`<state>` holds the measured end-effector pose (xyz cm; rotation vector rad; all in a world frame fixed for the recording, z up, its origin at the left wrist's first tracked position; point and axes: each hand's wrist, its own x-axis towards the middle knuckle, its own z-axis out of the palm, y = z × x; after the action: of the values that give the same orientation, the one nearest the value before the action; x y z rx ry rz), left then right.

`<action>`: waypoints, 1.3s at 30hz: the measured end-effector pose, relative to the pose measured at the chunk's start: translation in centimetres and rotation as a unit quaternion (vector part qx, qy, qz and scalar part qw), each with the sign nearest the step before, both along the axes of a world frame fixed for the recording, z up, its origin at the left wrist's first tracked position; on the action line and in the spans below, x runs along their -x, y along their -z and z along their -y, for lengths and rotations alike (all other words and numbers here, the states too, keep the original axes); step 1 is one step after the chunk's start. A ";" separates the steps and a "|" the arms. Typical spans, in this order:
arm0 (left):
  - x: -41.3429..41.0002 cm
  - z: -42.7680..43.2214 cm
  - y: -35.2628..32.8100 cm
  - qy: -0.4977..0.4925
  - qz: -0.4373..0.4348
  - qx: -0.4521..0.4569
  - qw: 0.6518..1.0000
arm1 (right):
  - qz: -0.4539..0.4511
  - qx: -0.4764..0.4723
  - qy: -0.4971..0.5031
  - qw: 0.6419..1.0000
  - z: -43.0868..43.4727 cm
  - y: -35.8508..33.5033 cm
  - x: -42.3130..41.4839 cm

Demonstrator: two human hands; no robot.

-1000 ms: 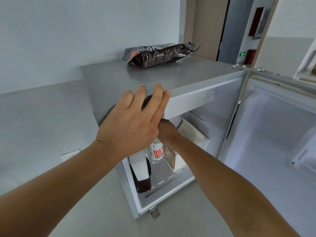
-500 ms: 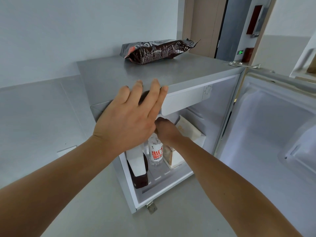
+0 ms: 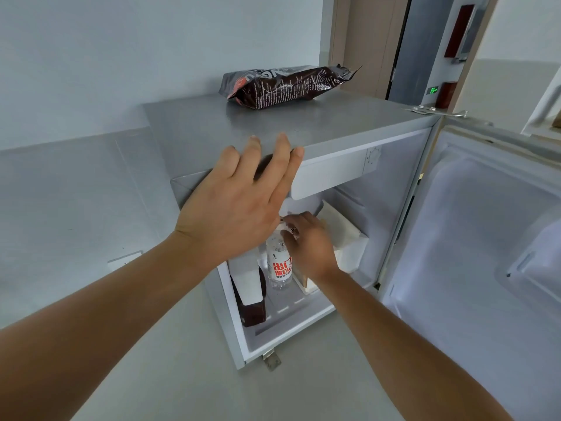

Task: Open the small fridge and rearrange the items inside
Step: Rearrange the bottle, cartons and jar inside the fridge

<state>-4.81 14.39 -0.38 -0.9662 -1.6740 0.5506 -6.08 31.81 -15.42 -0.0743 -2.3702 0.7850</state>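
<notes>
The small grey fridge (image 3: pixel 194 123) stands with its door (image 3: pixel 473 238) swung wide to the right. My left hand (image 3: pixel 233 205) lies flat with straight fingers on the front left corner of the fridge top. My right hand (image 3: pixel 306 244) reaches inside and grips the cap end of a clear water bottle (image 3: pixel 280 268) with a red label, standing upright on the fridge floor. A dark brown bottle with a white label (image 3: pixel 250 296) stands at the left wall. A cream carton (image 3: pixel 340 226) lies tilted behind my right hand.
A dark snack bag (image 3: pixel 285 86) lies on the back of the fridge top. A metal hinge plate (image 3: pixel 271 360) sticks out under the fridge front. A wall socket (image 3: pixel 124 259) sits low on the left wall. A doorway opens behind the fridge.
My right hand has come down from under the fridge's upper panel onto the top of the water bottle. My left hand stays on the fridge top.
</notes>
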 end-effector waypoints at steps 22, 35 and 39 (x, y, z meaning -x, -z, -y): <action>-0.4 -0.1 0.3 -0.007 0.032 -0.016 0.999 | 0.099 0.000 -0.098 0.990 7.5 3.8 -2.9; -0.1 -0.1 0.6 0.006 0.017 -0.028 0.999 | 0.023 0.011 -0.041 0.999 6.3 3.9 -3.3; 0.0 -0.1 0.7 0.006 0.012 -0.029 0.999 | -0.007 0.060 -0.064 0.996 4.1 4.0 -6.4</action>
<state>-4.85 14.51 -1.05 -0.9436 -1.6955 0.4817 0.30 27.73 -19.41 0.0328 -2.3309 0.9856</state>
